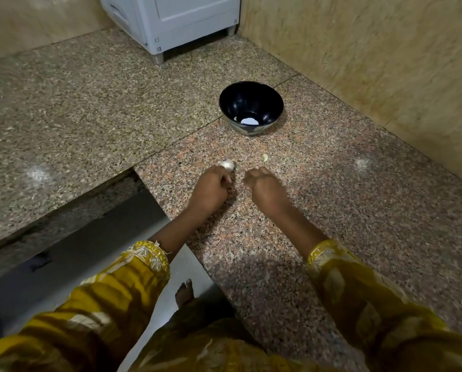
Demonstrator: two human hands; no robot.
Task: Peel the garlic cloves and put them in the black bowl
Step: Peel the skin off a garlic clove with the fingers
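The black bowl stands on the granite counter, far centre; a bright reflection shows at its bottom, and I cannot tell whether cloves lie inside. My left hand grips a white piece of garlic, which sticks out past its fingers. My right hand hovers just to the right with curled fingers; whether it pinches anything is hidden. A small pale bit, a clove or a scrap of skin, lies on the counter beyond the right hand.
A grey-white appliance on short feet stands at the back. A beige stone wall runs along the right. The granite counter drops off at the left to a lower shelf and the floor, where a bare foot shows.
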